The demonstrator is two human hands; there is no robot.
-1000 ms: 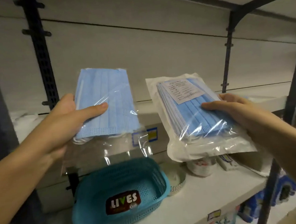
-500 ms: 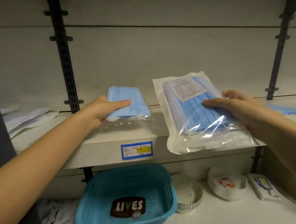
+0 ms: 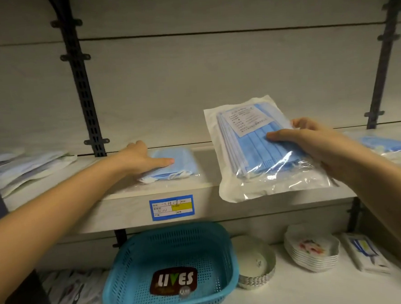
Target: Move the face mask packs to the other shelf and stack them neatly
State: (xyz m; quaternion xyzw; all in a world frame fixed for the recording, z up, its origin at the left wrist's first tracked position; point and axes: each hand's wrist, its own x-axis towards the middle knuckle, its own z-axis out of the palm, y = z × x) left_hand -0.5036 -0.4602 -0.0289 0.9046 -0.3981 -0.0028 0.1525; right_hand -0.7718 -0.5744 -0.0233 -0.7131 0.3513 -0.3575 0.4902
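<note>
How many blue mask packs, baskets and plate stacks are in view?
Blue mask packs: 3 (shelf pack, held pack, far-right pack)
Baskets: 1
Plate stacks: 1
Total: 5

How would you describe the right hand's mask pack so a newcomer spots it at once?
Find the upper shelf with the blue label on its front edge. Right of that label, the right hand holds a mask pack tilted up. Unlike the flat pack at the left hand, it bears a white printed sticker.
</note>
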